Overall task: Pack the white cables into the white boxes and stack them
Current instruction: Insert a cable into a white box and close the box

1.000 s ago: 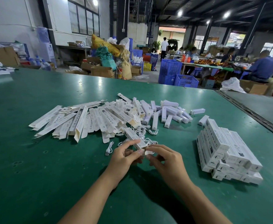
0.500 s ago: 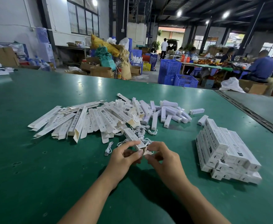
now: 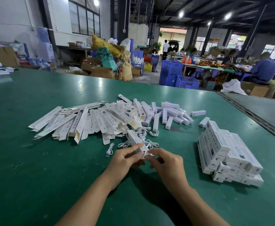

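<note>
"Head view, hands first: what's each one got?"

"Left hand (image 3: 127,158) pinches the near end of a long white cardboard box (image 3: 136,141), thumb on top, fingers curled under. Right hand (image 3: 166,160) pinches the same end, fingertips on its small white end flap (image 3: 148,154). Both hands sit just above the green table (image 3: 52,176)."

"Cable inside the box?"

"Can't tell, the end is covered by fingers."

"Where are the rest of the task things?"

"Loose white cables (image 3: 143,132) lie in a tangle just beyond the hands, under the held box's far end. One short coiled white cable (image 3: 109,150) lies alone just to the left of the left hand. Pile of flat unfilled white boxes (image 3: 78,121) is fanned out on the left and centre. Small white rectangular blocks (image 3: 171,111) are scattered behind, centre-right. Stack of closed white boxes (image 3: 228,154) is on the right, several layers high, well apart from the hands."

"Background?"

"Blue plastic crates (image 3: 171,72) past the table edge, seated person in a blue shirt (image 3: 263,69) at a far table."
</note>
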`<state>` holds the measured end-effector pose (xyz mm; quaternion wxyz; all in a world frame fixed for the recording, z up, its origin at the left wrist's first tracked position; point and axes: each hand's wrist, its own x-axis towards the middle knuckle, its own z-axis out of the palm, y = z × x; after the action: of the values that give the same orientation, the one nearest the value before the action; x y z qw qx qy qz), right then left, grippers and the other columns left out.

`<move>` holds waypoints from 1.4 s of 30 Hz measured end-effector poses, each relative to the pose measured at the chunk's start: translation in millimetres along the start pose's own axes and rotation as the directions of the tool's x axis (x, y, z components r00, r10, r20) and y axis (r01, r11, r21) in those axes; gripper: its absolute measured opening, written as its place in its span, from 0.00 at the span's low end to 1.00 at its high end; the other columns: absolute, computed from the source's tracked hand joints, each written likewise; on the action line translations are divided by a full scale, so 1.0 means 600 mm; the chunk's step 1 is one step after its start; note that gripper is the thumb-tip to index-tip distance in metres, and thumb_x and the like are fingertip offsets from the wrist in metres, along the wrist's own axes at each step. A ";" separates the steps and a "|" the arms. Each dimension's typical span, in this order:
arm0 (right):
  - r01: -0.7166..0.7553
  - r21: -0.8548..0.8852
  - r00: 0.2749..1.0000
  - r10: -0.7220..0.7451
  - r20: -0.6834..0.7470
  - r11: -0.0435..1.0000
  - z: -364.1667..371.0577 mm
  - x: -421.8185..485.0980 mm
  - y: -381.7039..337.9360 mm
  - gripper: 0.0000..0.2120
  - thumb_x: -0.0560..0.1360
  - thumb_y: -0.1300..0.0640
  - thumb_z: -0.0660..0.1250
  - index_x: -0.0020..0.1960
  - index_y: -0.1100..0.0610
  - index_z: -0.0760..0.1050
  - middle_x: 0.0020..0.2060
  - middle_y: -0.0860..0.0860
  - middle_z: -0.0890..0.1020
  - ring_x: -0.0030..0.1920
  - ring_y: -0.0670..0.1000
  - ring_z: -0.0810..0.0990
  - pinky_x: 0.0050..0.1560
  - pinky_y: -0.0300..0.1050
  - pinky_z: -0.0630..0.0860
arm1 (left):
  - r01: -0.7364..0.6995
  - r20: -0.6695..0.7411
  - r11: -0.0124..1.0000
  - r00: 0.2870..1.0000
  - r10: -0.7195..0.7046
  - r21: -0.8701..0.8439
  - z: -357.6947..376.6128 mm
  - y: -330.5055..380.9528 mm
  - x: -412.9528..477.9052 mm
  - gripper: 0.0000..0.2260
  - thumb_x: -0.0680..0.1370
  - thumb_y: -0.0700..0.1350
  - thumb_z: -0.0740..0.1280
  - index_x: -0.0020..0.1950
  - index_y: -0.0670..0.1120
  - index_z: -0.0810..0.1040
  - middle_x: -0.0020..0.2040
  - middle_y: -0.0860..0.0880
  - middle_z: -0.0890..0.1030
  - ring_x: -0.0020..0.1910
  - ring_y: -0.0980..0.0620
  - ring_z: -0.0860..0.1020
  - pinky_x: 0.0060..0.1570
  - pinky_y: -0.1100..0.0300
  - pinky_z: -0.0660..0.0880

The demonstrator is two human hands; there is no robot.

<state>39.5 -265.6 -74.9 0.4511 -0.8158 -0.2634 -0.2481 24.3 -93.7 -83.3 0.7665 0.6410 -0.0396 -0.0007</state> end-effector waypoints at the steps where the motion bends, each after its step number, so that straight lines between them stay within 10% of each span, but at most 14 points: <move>1: 0.024 -0.009 1.000 -0.024 0.001 1.000 -0.001 0.000 -0.002 0.05 0.69 0.62 0.78 0.44 0.59 0.84 0.34 0.46 0.84 0.29 0.42 0.81 0.33 0.31 0.76 | 0.000 -0.002 1.000 1.000 0.000 0.004 -0.001 -0.001 0.000 0.17 0.71 0.50 0.74 0.59 0.60 0.84 0.51 0.46 0.86 0.52 0.46 0.85 0.60 0.54 0.77; 10: 0.105 -0.050 0.994 -0.104 0.027 0.993 -0.008 0.008 0.000 0.06 0.69 0.65 0.77 0.46 0.59 0.86 0.45 0.48 0.83 0.47 0.43 0.80 0.52 0.27 0.73 | -0.010 -0.033 1.000 0.999 0.011 0.021 -0.002 -0.004 0.001 0.17 0.70 0.52 0.73 0.59 0.60 0.83 0.54 0.51 0.85 0.61 0.46 0.80 0.69 0.47 0.72; 22: 0.131 0.015 0.990 -0.131 0.043 0.991 0.001 0.003 0.001 0.07 0.67 0.67 0.78 0.44 0.62 0.84 0.47 0.50 0.83 0.42 0.45 0.82 0.46 0.34 0.79 | -0.059 -0.074 0.996 0.996 0.055 -0.059 0.001 -0.005 0.000 0.17 0.67 0.52 0.76 0.55 0.53 0.84 0.44 0.44 0.84 0.46 0.43 0.81 0.61 0.40 0.75; 35: 0.076 0.003 0.994 -0.076 0.074 0.997 0.006 0.001 -0.004 0.11 0.72 0.64 0.75 0.53 0.58 0.81 0.45 0.40 0.79 0.43 0.36 0.79 0.46 0.26 0.72 | -0.094 -0.154 0.995 0.984 0.087 -0.042 0.008 0.000 -0.006 0.09 0.75 0.37 0.74 0.50 0.50 0.85 0.38 0.43 0.85 0.35 0.50 0.81 0.36 0.61 0.78; 42: 0.195 -0.097 0.979 -0.200 -0.045 0.976 0.007 0.006 -0.010 0.07 0.70 0.65 0.76 0.47 0.61 0.83 0.43 0.51 0.84 0.42 0.44 0.81 0.46 0.33 0.77 | -0.049 -0.104 0.992 0.994 0.037 -0.113 0.010 0.004 -0.007 0.14 0.71 0.51 0.72 0.55 0.52 0.86 0.41 0.45 0.84 0.40 0.49 0.81 0.45 0.53 0.79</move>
<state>39.0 -258.4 -71.3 0.3932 -0.7984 -0.3191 -0.3258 19.8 -98.7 -80.0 0.8032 0.5938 -0.0144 0.0460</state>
